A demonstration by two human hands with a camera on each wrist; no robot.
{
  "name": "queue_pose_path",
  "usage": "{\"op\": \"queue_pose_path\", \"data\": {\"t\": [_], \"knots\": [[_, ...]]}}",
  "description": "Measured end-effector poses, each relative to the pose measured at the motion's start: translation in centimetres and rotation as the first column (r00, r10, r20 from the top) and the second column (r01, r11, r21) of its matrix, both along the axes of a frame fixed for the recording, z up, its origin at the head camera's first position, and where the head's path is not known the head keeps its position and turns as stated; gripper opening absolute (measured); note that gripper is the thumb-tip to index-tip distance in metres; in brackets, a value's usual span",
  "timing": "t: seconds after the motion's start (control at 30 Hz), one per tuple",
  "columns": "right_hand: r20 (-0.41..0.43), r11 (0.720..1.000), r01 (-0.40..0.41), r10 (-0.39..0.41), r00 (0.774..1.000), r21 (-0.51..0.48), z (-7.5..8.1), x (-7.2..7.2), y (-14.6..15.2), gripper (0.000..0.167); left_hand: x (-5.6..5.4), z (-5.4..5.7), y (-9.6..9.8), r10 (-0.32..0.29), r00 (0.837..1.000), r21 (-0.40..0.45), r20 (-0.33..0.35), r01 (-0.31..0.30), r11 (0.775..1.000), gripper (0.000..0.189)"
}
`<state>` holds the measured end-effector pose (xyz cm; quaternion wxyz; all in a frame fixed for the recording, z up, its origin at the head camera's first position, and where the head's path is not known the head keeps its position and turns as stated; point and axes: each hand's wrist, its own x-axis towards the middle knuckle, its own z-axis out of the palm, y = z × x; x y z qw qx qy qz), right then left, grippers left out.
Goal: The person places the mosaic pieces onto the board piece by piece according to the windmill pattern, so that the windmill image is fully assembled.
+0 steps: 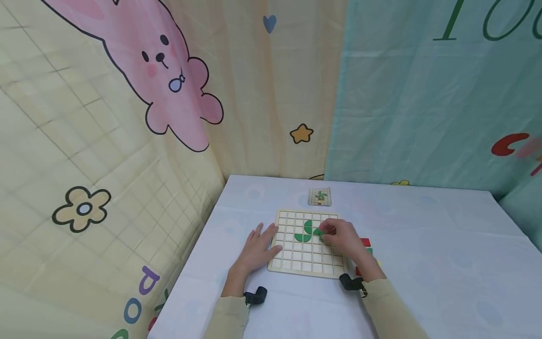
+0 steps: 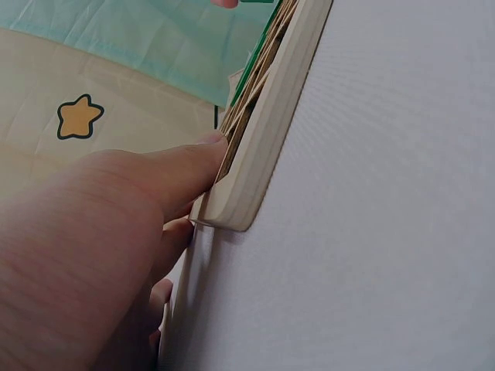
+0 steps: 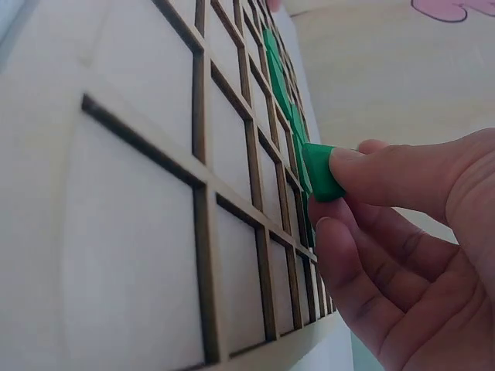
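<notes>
Green piece (image 3: 319,171) (partly behind fingers (image 3: 402,171))

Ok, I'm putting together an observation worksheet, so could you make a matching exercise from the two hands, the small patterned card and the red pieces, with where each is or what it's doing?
1. Left hand
2. Right hand
3. Small patterned card
4. Red pieces

A. On the table, beyond the grid board
B. Pinching a green piece
C. To the right of the grid board
D. Touching the grid board's left side

Pairs: 1-D, 2-B, 3-A, 4-C
</notes>
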<state>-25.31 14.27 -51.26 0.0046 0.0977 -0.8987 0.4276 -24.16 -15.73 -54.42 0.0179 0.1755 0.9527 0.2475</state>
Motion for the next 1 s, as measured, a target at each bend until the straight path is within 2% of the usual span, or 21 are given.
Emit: {"op": "queue_pose_path", "data": {"t": [0.13, 0.3, 0.47, 0.8, 1.0], "knots": [[-0.012, 1.0, -0.011, 0.011, 1.0, -0.006, -0.5, -0.1, -0.6, 0.017, 0.0, -0.1, 0.0, 0.004, 1.0, -0.003, 0.004, -0.004, 1.0, 0.069], [0.018, 1.0, 0.013, -0.013, 1.0, -0.003, -0.4, -0.1, -1.4, 0.013, 0.0, 0.0, 0.0, -0.008, 1.0, 0.011, 0.006, 0.008, 1.0, 0.069], [0.029, 0.999, 0.04, -0.041, 0.999, 0.033, -0.4, -0.2, -2.0, 0.011, -0.1, 0.1, 0.1, -0.007, 1.0, 0.0, 0.01, 0.007, 1.0, 0.07], [-0.02, 0.988, 0.054, -0.052, 0.998, 0.144, -0.4, 0.1, -2.5, 0.011, -0.2, 0.2, 0.1, -0.005, 1.0, 0.006, 0.019, 0.005, 1.0, 0.07], [-0.013, 0.987, 0.053, -0.052, 0.999, 0.151, -0.3, 0.2, -2.4, 0.013, -0.1, 0.2, 0.1, -0.004, 1.0, 0.001, 0.015, 0.004, 1.0, 0.07]]}}
